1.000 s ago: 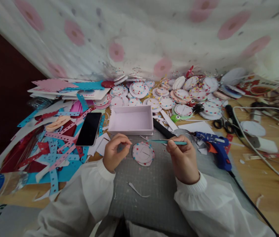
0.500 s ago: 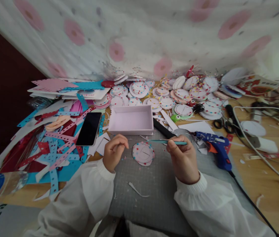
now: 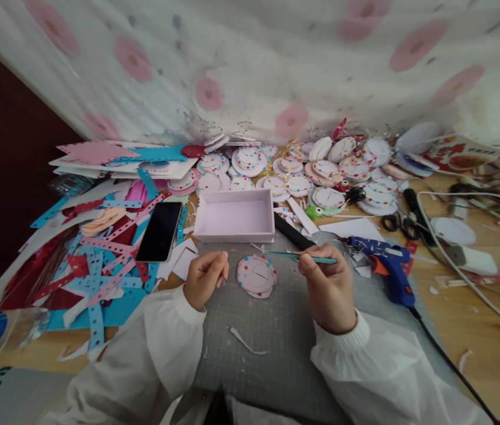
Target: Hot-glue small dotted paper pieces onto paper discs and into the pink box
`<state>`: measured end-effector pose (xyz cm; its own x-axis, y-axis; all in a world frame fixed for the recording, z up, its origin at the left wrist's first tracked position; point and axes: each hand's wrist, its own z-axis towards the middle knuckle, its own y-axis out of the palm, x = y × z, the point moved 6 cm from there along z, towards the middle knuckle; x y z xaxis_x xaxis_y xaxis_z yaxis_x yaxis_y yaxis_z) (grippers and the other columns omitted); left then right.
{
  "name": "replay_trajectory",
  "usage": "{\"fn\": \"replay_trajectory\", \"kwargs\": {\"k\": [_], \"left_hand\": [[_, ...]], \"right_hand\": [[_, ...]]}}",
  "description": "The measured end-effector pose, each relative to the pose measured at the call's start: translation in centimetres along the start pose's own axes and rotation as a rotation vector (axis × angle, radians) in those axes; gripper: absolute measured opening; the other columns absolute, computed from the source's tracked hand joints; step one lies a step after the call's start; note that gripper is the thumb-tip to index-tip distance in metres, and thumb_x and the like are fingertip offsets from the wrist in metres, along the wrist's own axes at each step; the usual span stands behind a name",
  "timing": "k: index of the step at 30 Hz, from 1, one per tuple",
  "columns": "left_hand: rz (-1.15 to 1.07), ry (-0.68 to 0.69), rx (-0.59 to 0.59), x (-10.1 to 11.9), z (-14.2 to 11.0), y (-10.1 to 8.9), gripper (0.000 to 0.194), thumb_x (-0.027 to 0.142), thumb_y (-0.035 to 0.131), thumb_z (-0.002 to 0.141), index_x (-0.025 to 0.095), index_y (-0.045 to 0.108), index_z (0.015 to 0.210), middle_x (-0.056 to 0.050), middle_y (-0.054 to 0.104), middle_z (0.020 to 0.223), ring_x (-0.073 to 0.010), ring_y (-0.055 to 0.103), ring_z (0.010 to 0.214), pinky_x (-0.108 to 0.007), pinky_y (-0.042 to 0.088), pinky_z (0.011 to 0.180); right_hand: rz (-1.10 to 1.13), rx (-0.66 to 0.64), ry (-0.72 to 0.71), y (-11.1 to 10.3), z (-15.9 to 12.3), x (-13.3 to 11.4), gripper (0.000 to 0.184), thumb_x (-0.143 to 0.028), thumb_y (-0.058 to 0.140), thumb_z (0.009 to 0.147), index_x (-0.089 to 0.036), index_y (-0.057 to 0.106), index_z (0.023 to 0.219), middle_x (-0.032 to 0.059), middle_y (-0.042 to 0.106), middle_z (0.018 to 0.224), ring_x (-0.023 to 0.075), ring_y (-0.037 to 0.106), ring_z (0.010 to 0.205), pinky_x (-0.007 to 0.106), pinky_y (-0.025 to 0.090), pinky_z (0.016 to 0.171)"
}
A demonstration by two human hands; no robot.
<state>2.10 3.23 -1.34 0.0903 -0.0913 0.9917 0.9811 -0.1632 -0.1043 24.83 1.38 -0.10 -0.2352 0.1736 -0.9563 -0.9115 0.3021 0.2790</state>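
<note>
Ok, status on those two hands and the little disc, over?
Right hand gripping teal tool; left hand curled, contents unclear. Dotted disc flat on grey mat between them. White strip nearer the wearer, clear of disc.

Right hand (image 3: 330, 289) partly hides the teal tool (image 3: 324, 260)
</note>
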Motion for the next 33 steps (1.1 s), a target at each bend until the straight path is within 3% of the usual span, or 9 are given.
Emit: {"fn": "replay_trajectory", "kwargs": {"k": [4,7,11,15,21,23,28,30,33], "left_hand": [[-0.091,-0.115,-0.314,-0.7,-1.1,1.5,0.061,0.06,0.043,0.089,0.013,0.065,0.057,0.002,0.043,0.037,-0.0059,0.034,0.031,-0.021,0.024,0.036],[-0.167,-0.217,-0.526,-0.7,-1.7,2.7,0.061,0.065,0.045,0.085,0.011,0.073,0.078,0.0,0.05,0.038,-0.0052,0.032,0.027,-0.019,0.022,0.031],[-0.192,-0.252,-0.632,-0.1,-1.5,3.5,0.067,0.067,0.045,0.083,0.011,0.065,0.052,-0.003,0.051,0.036,-0.0045,0.032,0.026,-0.019,0.021,0.029],[-0.118,-0.307,-0.565,-0.4,-1.2,3.4,0.067,0.062,0.047,0.085,0.013,0.054,0.04,-0.002,0.048,0.032,-0.0041,0.031,0.026,-0.019,0.019,0.03],[-0.126,-0.389,-0.295,-1.9,-0.9,1.8,0.045,0.049,0.057,0.079,0.011,0.065,0.056,0.003,0.043,0.029,-0.0046,0.029,0.025,-0.018,0.016,0.031],[-0.126,-0.385,-0.282,-2.0,-0.8,1.7,0.042,0.047,0.058,0.078,0.01,0.067,0.06,0.004,0.043,0.03,-0.0046,0.03,0.024,-0.019,0.016,0.031],[-0.114,-0.351,-0.328,-1.6,-0.4,1.9,0.04,0.045,0.059,0.075,0.011,0.066,0.055,0.003,0.044,0.032,-0.0043,0.031,0.026,-0.019,0.018,0.032],[-0.099,-0.335,-0.364,-1.2,-0.4,2.1,0.04,0.044,0.059,0.075,0.011,0.066,0.054,0.005,0.04,0.03,-0.0045,0.03,0.026,-0.018,0.019,0.033],[-0.069,-0.31,-0.394,-0.7,-0.5,2.3,0.04,0.043,0.058,0.076,0.011,0.065,0.053,0.005,0.038,0.029,-0.0048,0.031,0.026,-0.018,0.02,0.033]], "right_hand": [[-0.171,-0.093,-0.33,1.0,-1.6,-2.5,0.016,-0.011,0.066,0.077,-0.023,0.056,0.075,-0.0008,0.061,0.071,0.0149,0.062,0.07,0.029,0.048,0.06],[-0.422,-0.338,-0.722,2.9,-3.9,-4.5,0.022,-0.004,0.061,0.077,-0.025,0.059,0.082,0.0008,0.069,0.079,0.0143,0.064,0.069,0.031,0.05,0.06],[-0.69,-0.533,-1.148,5.0,-6.7,-5.4,0.021,-0.007,0.06,0.08,-0.024,0.057,0.067,0.0012,0.075,0.085,0.0118,0.063,0.068,0.029,0.048,0.061],[-0.817,-0.594,-1.199,6.3,-7.0,-4.6,0.022,-0.007,0.061,0.079,-0.023,0.058,0.065,0.002,0.075,0.09,0.0126,0.061,0.072,0.029,0.047,0.064],[-0.941,-0.812,-1.048,5.5,-6.3,-3.6,0.028,-0.01,0.044,0.081,-0.02,0.06,0.101,0.0074,0.069,0.107,0.0194,0.06,0.089,0.039,0.044,0.08],[-1.065,-0.652,-0.989,2.9,-4.9,-4.6,0.03,-0.008,0.045,0.078,-0.022,0.058,0.102,0.0072,0.068,0.1,0.0203,0.059,0.088,0.038,0.043,0.078],[-1.36,0.143,-0.585,-8.7,-0.6,-7.3,0.013,-0.033,0.056,0.079,-0.022,0.053,0.087,0.0082,0.054,0.072,0.0269,0.051,0.071,0.041,0.039,0.065],[-1.46,0.315,-0.44,-12.6,0.0,-6.9,0.019,-0.043,0.057,0.077,-0.025,0.052,0.081,0.007,0.046,0.065,0.031,0.049,0.072,0.044,0.036,0.063],[-1.45,0.415,-0.319,-15.5,0.6,-5.0,0.032,-0.054,0.061,0.07,-0.026,0.047,0.07,0.0029,0.037,0.06,0.034,0.049,0.071,0.047,0.034,0.062]]}}
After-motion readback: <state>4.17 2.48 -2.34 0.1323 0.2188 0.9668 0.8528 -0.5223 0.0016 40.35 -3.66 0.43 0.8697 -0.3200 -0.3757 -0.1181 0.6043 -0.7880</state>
